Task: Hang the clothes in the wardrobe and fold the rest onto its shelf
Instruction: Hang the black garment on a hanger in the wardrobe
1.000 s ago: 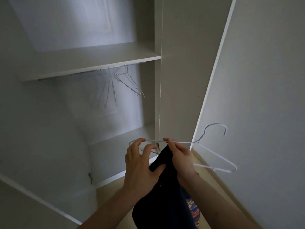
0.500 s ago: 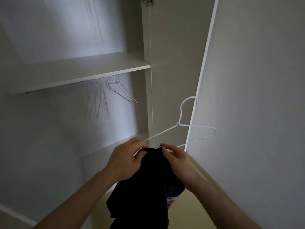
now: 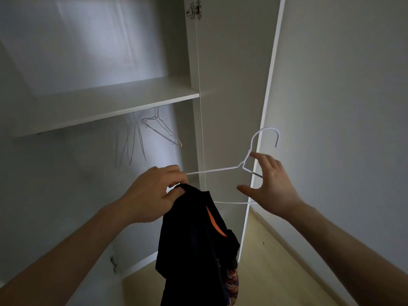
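A white wire hanger (image 3: 217,171) is held level in front of the open wardrobe. My left hand (image 3: 152,193) pinches its left end together with the top of a black garment (image 3: 196,244), which hangs down from that end and shows an orange lining. My right hand (image 3: 268,186) is at the hanger's neck with fingers spread; one fingertip touches the wire below the hook, and thumb and fingers are apart. The wardrobe shelf (image 3: 106,104) lies above and to the left.
Several bare wire hangers (image 3: 161,127) hang from a rail under the shelf. The wardrobe's open door (image 3: 344,129) stands close on the right, its hinge (image 3: 194,9) at the top. Light wooden floor (image 3: 276,272) shows below.
My right hand let go of the garment and rose to the hanger's neck. The hanger lifted and its hook turned upward. The garment now hangs from the left end.
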Demonstrator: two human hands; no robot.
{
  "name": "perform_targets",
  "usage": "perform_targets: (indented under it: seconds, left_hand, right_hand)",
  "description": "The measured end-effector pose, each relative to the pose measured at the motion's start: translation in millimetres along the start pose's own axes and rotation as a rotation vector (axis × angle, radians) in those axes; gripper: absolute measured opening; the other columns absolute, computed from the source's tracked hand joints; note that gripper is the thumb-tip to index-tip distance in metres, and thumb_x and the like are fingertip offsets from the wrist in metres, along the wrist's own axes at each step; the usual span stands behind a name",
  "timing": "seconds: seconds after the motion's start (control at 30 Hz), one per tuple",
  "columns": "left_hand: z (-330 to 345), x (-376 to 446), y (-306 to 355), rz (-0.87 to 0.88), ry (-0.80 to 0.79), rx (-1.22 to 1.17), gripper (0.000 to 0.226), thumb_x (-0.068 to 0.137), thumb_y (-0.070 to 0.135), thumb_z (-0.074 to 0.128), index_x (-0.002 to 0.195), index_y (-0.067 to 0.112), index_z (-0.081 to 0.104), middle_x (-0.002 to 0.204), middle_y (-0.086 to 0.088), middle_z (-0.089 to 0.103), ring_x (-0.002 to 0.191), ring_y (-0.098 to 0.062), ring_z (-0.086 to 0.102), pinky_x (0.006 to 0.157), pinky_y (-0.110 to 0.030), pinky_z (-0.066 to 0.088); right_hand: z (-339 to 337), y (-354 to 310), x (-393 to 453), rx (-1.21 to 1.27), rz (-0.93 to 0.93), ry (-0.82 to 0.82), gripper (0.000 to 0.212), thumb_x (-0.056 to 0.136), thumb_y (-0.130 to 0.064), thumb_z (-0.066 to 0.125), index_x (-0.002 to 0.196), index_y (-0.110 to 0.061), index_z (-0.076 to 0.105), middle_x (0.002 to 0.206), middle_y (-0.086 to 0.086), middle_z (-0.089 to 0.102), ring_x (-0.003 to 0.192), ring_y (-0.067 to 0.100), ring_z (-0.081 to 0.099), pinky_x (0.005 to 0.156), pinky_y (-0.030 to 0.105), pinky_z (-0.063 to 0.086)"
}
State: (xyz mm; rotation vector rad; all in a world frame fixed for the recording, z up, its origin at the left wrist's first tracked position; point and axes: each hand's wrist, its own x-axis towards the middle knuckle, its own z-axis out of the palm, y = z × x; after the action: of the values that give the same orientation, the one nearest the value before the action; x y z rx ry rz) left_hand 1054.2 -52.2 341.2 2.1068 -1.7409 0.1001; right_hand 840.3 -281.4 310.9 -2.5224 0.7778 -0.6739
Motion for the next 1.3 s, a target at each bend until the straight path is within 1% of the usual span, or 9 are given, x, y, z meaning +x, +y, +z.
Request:
perform_targets:
  seconds: [0.1, 0.2, 0.27, 0.4, 0.53, 0.67, 0.87, 1.0, 1.3]
  left_hand:
    - [-8, 7, -2, 0.027, 0.024, 0.039, 0.018, 0.097, 0.029, 0.054, 0.083, 0.04, 0.052, 0.081, 0.017, 0.048, 0.079, -0.007, 0.051, 0.079, -0.025, 0.035]
    - [-8, 4, -7, 0.004, 0.099, 0.092, 0.011, 0.095, 0.026, 0.066, 0.089, 0.035, 0.065, 0.11, 0.017, 0.051, 0.108, -0.006, 0.05, 0.1, -0.032, 0.034]
    - [-3, -1, -6, 0.004, 0.185, 0.14, 0.006, 0.092, 0.024, 0.07, 0.091, 0.029, 0.071, 0.128, 0.007, 0.048, 0.125, -0.015, 0.041, 0.106, -0.035, 0.027]
    - [8, -7, 6, -0.026, 0.237, 0.026, 0.011, 0.093, 0.025, 0.061, 0.092, 0.025, 0.072, 0.099, 0.014, 0.046, 0.093, -0.008, 0.046, 0.087, -0.025, 0.036]
    - [9, -6, 20, -0.07, 0.233, -0.14, 0.014, 0.097, 0.019, 0.059, 0.086, 0.027, 0.064, 0.072, 0.016, 0.047, 0.071, -0.011, 0.051, 0.067, -0.015, 0.034]
    - [6, -6, 18, -0.158, 0.3, -0.245, 0.015, 0.1, 0.019, 0.062, 0.088, 0.029, 0.064, 0.062, 0.011, 0.051, 0.059, -0.012, 0.052, 0.058, -0.014, 0.039]
    - [12, -23, -25, -0.476, 0.36, -0.187, 0.019, 0.102, 0.034, 0.055, 0.082, 0.033, 0.056, 0.057, 0.006, 0.057, 0.053, -0.014, 0.057, 0.056, -0.034, 0.048]
    - [44, -50, -52, -0.71, 0.164, -0.216, 0.012, 0.101, 0.039, 0.047, 0.092, 0.032, 0.052, 0.07, 0.002, 0.07, 0.064, -0.018, 0.069, 0.068, -0.045, 0.058]
    - [130, -72, -1, -0.858, -0.038, -0.974, 0.075, 0.063, 0.059, 0.079, 0.115, 0.03, 0.033, 0.114, -0.002, 0.065, 0.083, -0.001, 0.073, 0.064, -0.015, 0.054]
  right_hand:
    - [1, 4, 7, 0.148, 0.06, -0.207, 0.019, 0.099, -0.039, 0.065, 0.113, -0.029, 0.072, 0.093, -0.01, 0.076, 0.089, 0.008, 0.07, 0.09, 0.034, 0.056]
    - [11, 12, -6, 0.257, 0.076, -0.284, 0.033, 0.107, -0.037, 0.05, 0.087, -0.035, 0.077, 0.061, -0.007, 0.065, 0.054, 0.002, 0.059, 0.059, 0.015, 0.048]
    - [21, 18, -17, 0.27, 0.096, -0.273, 0.036, 0.107, -0.042, 0.048, 0.087, -0.038, 0.077, 0.06, -0.006, 0.062, 0.052, 0.002, 0.055, 0.055, 0.014, 0.044]
    - [42, 17, -37, 0.344, 0.157, -0.259, 0.019, 0.094, -0.058, 0.062, 0.099, -0.048, 0.078, 0.086, -0.009, 0.074, 0.056, 0.0, 0.061, 0.057, 0.01, 0.045]
    - [61, 10, -45, 0.325, 0.172, -0.363, 0.06, 0.061, -0.087, 0.072, 0.112, -0.055, 0.07, 0.104, -0.024, 0.071, 0.085, -0.002, 0.07, 0.073, 0.015, 0.052]
    - [78, -5, -43, 0.422, 0.171, -0.412, 0.015, 0.085, -0.051, 0.076, 0.087, -0.036, 0.077, 0.088, -0.015, 0.076, 0.079, 0.001, 0.073, 0.075, 0.02, 0.051]
    - [75, -33, -26, 0.567, 0.207, -0.321, 0.029, 0.103, -0.031, 0.062, 0.078, -0.02, 0.071, 0.068, -0.009, 0.069, 0.064, 0.004, 0.063, 0.062, 0.013, 0.046]
    - [72, -59, -19, 0.658, 0.177, -0.334, 0.034, 0.105, -0.031, 0.057, 0.084, -0.005, 0.063, 0.063, -0.001, 0.057, 0.059, 0.013, 0.053, 0.062, 0.027, 0.041]
    - [75, -98, -5, 0.667, 0.037, -0.353, 0.031, 0.106, -0.027, 0.056, 0.089, 0.0, 0.06, 0.067, 0.005, 0.06, 0.06, 0.015, 0.052, 0.063, 0.029, 0.042]
